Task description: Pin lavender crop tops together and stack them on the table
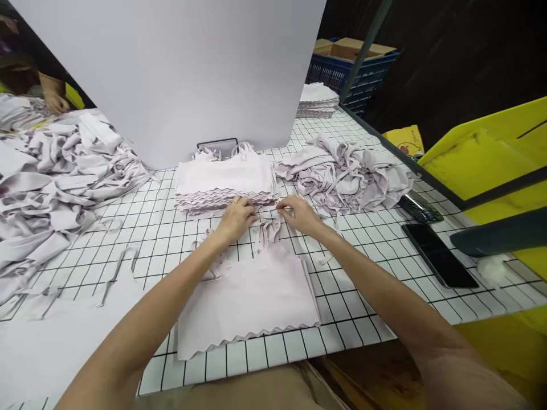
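A pale pink camisole top (252,296) with a wavy hem lies flat on the gridded tabletop before me, seemingly on top of others. Its thin straps (267,230) bunch up at the far end, between my hands. My left hand (238,219) is closed over the left side of these straps, its fingertips partly hidden. Thumb and forefinger of my right hand (299,213) pinch together by the straps' far end; what they grip is too small to make out. Just beyond both hands is a neat stack of folded tops (224,176).
Loose tops form heaps at left (55,176) and right (350,173). A white panel (183,68) stands behind the stack. A phone (440,256) lies near the right edge, beside a dark pole (499,233). Another person's hand (56,103) is at far left.
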{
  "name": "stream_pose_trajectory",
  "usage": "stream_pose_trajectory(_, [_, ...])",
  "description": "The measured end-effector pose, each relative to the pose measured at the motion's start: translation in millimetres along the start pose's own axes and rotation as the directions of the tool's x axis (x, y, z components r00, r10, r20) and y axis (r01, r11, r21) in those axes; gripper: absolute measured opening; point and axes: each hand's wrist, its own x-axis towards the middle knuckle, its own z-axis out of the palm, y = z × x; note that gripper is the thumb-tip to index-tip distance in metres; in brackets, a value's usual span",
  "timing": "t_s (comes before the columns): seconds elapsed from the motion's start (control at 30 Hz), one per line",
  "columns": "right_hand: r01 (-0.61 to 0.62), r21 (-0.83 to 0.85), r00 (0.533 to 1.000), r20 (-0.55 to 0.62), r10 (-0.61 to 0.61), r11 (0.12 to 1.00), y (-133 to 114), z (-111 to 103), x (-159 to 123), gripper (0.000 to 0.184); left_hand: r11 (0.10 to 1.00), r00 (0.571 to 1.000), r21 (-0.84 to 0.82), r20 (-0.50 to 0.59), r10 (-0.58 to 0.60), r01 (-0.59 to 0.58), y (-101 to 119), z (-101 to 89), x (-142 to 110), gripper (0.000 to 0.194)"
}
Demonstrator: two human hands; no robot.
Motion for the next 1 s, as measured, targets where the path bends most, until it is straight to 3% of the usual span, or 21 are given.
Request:
stream_pose_trajectory(0.1, [0.019, 0.319, 0.996, 0.080, -0.047, 0.947, -17.0, -14.7, -3.2, 0.028, 0.992, 0.993, -0.090, 0.084, -0.081, 0.089, 12.6, -31.8, -1.5, 0.016])
stream_pose_trajectory(0.17, [0.004, 0.573, 0.971, 0.195, -0.141, 0.820, -33.7, -23.0, -1.4, 0.036, 0.964, 0.972, -0.218, 0.210, -0.106, 0.152, 26.5, -57.7, -2.2, 0.023])
stream_pose_trajectory(0.23, [-0.018, 0.688, 0.928, 0.281, -0.243, 0.726, -50.1, -28.1, 1.5, 0.039, 0.948, 0.963, -0.278, 0.258, -0.082, 0.156, 42.7, -80.6, -2.8, 0.022])
stream_pose_trajectory(0.3, [-0.020, 0.711, 0.901, 0.318, -0.296, 0.703, -62.9, -29.8, 3.7, 0.037, 0.959, 0.975, -0.262, 0.218, -0.052, 0.110, 58.1, -97.9, -4.6, 0.016])
stream_pose_trajectory(0.4, [-0.015, 0.726, 0.902, 0.306, -0.304, 0.687, -74.1, -29.1, 4.2, 0.034, 0.973, 0.992, -0.216, 0.112, -0.062, 0.085, 74.9, -114.2, -10.7, 0.010])
stream_pose_trajectory(0.53, [-0.032, 0.762, 0.926, 0.266, -0.268, 0.647, -81.0, -31.4, 0.9, 0.032, 0.937, 0.979, -0.288, 0.116, -0.170, 0.197, 81.7, -125.3, -26.1, 0.016])
stream_pose_trajectory(0.67, [-0.024, 0.702, 0.914, 0.303, -0.268, 0.712, -84.9, -40.1, -4.9, 0.031, 0.873, 0.950, -0.377, 0.155, -0.271, 0.310, 74.6, -123.9, -45.4, 0.028])
stream_pose_trajectory(0.8, [0.007, 0.683, 0.909, 0.300, -0.289, 0.731, -87.0, -47.5, -8.2, 0.029, 0.767, 0.942, -0.550, 0.147, -0.301, 0.331, 69.1, -117.6, -56.0, 0.026])
stream_pose_trajectory(0.9, [0.106, 0.633, 0.925, 0.220, -0.310, 0.767, -87.9, -50.4, -12.0, 0.020, 0.742, 0.948, -0.613, 0.032, -0.318, 0.270, 76.2, -118.8, -61.4, 0.020])
stream_pose_trajectory(1.0, [0.281, 0.433, 0.945, 0.033, -0.326, 0.856, -85.6, -50.1, -26.7, 0.014, 0.744, 0.947, -0.630, -0.041, -0.319, 0.223, 92.4, -117.2, -78.9, 0.018])
